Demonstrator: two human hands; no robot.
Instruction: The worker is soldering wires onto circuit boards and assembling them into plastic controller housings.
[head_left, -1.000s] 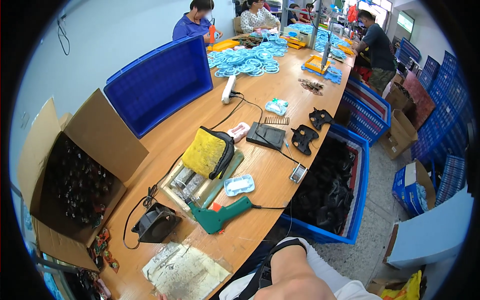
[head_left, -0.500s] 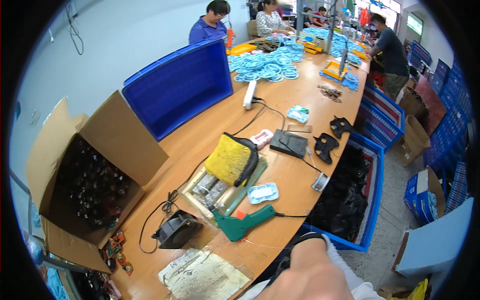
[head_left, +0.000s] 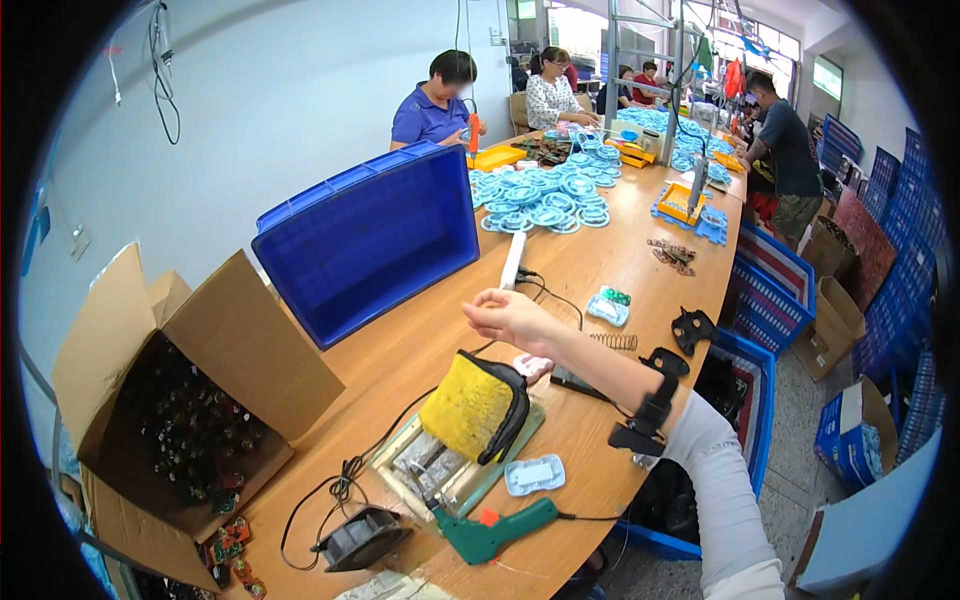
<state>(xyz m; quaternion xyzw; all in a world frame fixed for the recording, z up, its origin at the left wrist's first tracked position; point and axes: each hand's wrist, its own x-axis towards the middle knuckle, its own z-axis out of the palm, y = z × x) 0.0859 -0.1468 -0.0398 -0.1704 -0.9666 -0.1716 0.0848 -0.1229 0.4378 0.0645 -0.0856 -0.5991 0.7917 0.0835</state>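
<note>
My right hand (head_left: 512, 318) reaches in from the lower right over the table, palm inward, its fingers loosely bent with nothing visible in them. A black strap (head_left: 650, 415) circles that wrist. Just beyond the fingers lies a white power strip (head_left: 513, 262). Nearer to me a yellow fuzzy pad with a black edge (head_left: 470, 405) rests on a pale wooden frame (head_left: 395, 455). Below it is a green glue gun (head_left: 500, 532), beside a light-blue plastic shell (head_left: 535, 475). The forearm partly hides a pink shell (head_left: 530, 366) and a black box (head_left: 575, 385). My left hand is out of view.
A blue bin (head_left: 365, 250) stands tipped behind the table's left side. An open carton (head_left: 250, 345) holds dark parts; a small black fan (head_left: 365, 540) sits near it. Light-blue rings (head_left: 550, 200) are heaped farther back, where people work. Black shells (head_left: 692, 328) lie by the right edge.
My right hand has swung from the lower edge forward and left, out over the table toward the power strip. The whole view has shifted, so the table things appear lower.
</note>
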